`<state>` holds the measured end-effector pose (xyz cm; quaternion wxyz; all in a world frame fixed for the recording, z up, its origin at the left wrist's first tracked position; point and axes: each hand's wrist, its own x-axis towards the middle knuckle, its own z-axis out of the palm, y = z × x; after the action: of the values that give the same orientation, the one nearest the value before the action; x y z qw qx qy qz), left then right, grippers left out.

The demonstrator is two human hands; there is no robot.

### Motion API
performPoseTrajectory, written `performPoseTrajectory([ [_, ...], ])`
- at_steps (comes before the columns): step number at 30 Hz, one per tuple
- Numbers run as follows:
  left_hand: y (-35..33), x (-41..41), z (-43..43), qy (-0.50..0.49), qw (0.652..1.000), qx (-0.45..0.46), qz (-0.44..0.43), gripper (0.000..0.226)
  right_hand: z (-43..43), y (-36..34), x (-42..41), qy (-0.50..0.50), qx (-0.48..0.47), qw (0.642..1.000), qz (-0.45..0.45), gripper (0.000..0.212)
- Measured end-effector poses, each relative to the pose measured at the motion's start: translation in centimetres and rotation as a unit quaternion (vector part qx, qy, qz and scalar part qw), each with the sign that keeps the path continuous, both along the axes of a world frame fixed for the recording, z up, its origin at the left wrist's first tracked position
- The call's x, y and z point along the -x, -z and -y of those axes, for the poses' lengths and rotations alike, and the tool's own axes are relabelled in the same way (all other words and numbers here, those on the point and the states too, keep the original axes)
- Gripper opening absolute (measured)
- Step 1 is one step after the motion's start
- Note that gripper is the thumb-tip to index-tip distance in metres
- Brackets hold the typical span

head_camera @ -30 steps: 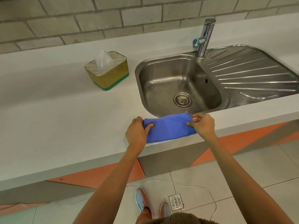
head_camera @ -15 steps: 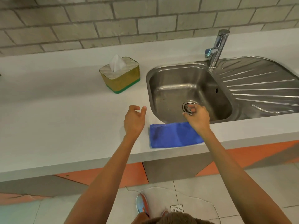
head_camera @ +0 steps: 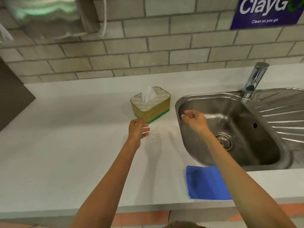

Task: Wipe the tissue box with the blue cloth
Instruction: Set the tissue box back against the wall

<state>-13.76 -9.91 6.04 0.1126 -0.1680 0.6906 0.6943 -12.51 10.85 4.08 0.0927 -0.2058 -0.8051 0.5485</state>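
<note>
The tissue box (head_camera: 153, 108) is gold with a green base and a white tissue sticking up; it stands on the white counter left of the sink. My left hand (head_camera: 138, 130) hovers just in front of the box's near left corner, fingers apart and empty. Over the sink's left rim, my right hand (head_camera: 195, 120) is also empty, fingers loosely curled and apart, a little right of the box. The folded blue cloth (head_camera: 204, 182) lies flat near the counter's front edge, partly under my right forearm, touched by neither hand.
A steel sink (head_camera: 230, 129) with a tap (head_camera: 254, 79) and a ribbed drainer (head_camera: 286, 116) fills the right side. A brick wall runs behind the counter (head_camera: 65, 145). A blue sign (head_camera: 266, 10) hangs top right and a dark panel (head_camera: 11, 96) stands at the left.
Both hands let go of the blue cloth, left it on the counter edge and moved forward toward the tissue box. The view tilted up and shifted left.
</note>
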Motion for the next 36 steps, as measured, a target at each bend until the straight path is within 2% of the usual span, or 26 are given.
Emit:
performPoseTrajectory([
  [2, -0.1, 1.3, 0.8, 0.004, 0.999, -0.043, 0.025, 0.025, 0.9, 0.3, 1.5, 0.009, 0.029, 1.000, -0.005, 0.041],
  [6, 0.4, 3.9, 1.8, 0.005, 0.997, -0.066, 0.040, 0.014, 2.4, 1.1, 4.4, 0.026, 0.057, 0.998, -0.007, 0.051],
  [12, 0.7, 6.8, 1.3, 0.028, 0.994, -0.087, 0.059, 0.014, 3.0, 1.7, 8.5, 0.044, 0.062, 0.997, 0.002, 0.051],
  [24, 1.8, 13.2, 2.3, 0.016, 0.992, -0.095, 0.077, 0.022, 1.9, 3.5, 13.7, -0.037, 0.120, 0.992, -0.005, 0.079],
  [26, 1.6, 14.4, 2.3, 0.011, 0.993, -0.092, 0.074, 0.021, 1.9, 3.6, 14.3, -0.041, 0.125, 0.991, -0.015, 0.078],
  [30, 1.1, 16.8, 2.0, 0.005, 0.995, -0.087, 0.053, 0.022, 2.0, 3.9, 15.5, -0.035, 0.107, 0.992, -0.048, 0.063],
  [36, 1.2, 19.8, 1.1, 0.005, 0.999, -0.042, -0.006, 0.022, 2.2, 4.1, 17.8, -0.046, 0.113, 0.990, -0.074, 0.063],
])
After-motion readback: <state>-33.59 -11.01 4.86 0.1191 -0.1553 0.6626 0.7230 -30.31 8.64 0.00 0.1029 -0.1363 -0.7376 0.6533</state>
